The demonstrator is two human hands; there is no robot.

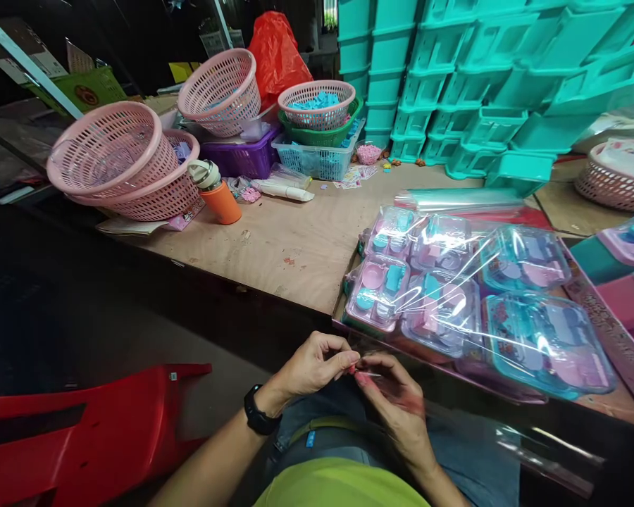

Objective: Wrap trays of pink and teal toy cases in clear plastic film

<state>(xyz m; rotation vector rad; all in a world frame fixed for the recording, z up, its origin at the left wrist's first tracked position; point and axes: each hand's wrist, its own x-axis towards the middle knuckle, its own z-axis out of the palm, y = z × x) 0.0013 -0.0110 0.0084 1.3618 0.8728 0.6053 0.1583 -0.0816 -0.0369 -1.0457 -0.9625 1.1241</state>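
Observation:
My left hand (317,362) and my right hand (394,394) meet fingertip to fingertip above my lap, just off the table's front edge. Both are closed in a pinch on something tiny and reddish, with a thin pale bit beside it; its kind is too small to tell. Nearest to them, at the table edge, is a shallow display box (343,320) of clear-lidded plastic cases (441,310) in pink and turquoise, covered by shiny clear film.
Pink baskets (106,151) and an orange bottle (222,203) stand at the left of the wooden table (275,260). Turquoise bins (444,91) are stacked at the back right. A purple crate (240,156) stands behind. A red chair (110,429) is at my lower left.

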